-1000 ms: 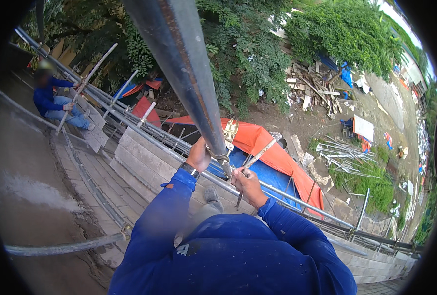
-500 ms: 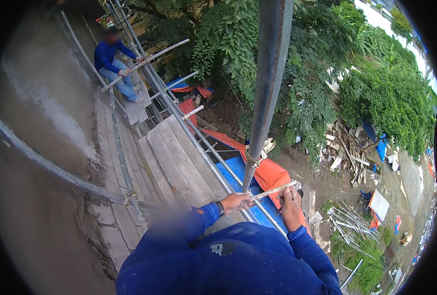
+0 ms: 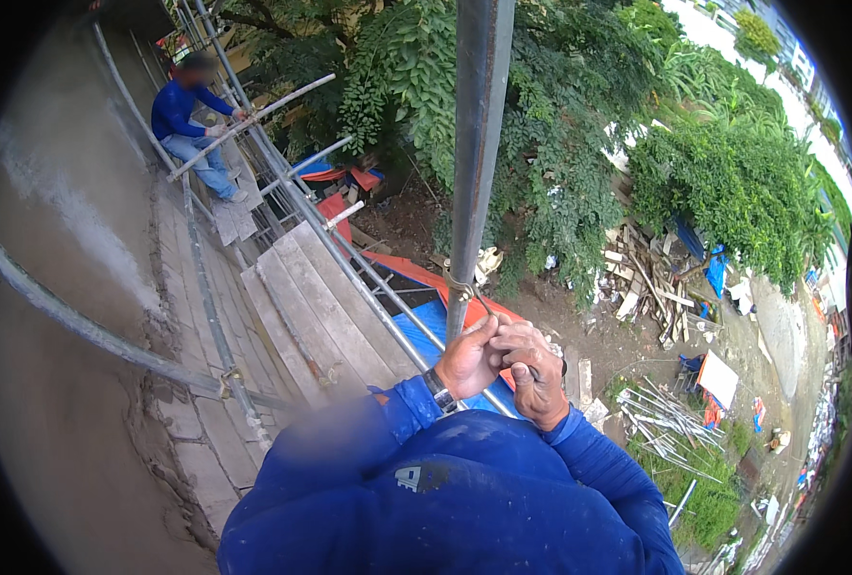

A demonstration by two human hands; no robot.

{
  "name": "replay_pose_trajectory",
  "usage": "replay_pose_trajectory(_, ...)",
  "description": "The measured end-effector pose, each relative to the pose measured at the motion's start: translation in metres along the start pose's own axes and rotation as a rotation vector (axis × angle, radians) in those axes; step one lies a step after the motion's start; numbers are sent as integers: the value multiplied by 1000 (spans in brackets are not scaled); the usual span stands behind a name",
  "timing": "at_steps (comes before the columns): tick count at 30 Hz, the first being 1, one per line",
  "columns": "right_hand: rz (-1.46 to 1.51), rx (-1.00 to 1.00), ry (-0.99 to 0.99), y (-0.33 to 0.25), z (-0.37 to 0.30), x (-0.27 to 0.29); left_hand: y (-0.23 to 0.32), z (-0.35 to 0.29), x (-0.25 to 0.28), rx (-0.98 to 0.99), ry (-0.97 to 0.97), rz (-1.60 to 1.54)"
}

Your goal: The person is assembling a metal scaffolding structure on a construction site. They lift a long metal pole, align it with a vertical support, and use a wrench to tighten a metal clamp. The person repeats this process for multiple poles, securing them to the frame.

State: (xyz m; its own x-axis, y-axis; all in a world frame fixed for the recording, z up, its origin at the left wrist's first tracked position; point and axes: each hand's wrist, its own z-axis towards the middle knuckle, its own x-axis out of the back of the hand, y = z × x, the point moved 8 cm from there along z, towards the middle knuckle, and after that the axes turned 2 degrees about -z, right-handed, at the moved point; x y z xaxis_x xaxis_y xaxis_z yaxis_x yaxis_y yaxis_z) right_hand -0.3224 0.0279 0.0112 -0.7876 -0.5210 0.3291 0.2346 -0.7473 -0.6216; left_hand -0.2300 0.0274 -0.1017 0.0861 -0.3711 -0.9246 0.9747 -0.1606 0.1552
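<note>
In front of the chest, the left hand (image 3: 468,365) and the right hand (image 3: 531,376) meet, fingers bent and overlapping. The left has its thumb and fingertips gathered at the near end of a thin dark piece (image 3: 483,306); whether they grip it cannot be determined. The right is curled beside it; its contents, if any, are hidden. Just beyond the left fingertips, that piece slants up and leftward to a clamp (image 3: 459,287) around a steel pole (image 3: 481,134). The pole lies ahead of both hands, nearer the left; its long axis runs away from them, roughly upright in view, the lower end passing behind the left hand. Left of the hands are grey planks (image 3: 328,287), edged by rails (image 3: 357,254). Farther left, a seated co-worker (image 3: 179,113) holds a slanting pipe (image 3: 287,99). Well beyond the right hand lie loose pipes (image 3: 670,436) and, farther off, scrap timber (image 3: 644,271).
</note>
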Motion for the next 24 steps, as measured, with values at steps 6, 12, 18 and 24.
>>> replay_pose_trajectory(6,-131,-146,31,21,-18,3,30,-20,6,-162,455,272)
replay_pose_trajectory(12,78,-716,-111,84,-76,-18,34,-55,67,-99,736,407)
replay_pose_trajectory(18,-103,-834,-323,106,-72,-36,31,-58,89,-37,762,532)
replay_pose_trajectory(24,-300,-724,-391,105,-55,-41,43,-51,83,49,745,673)
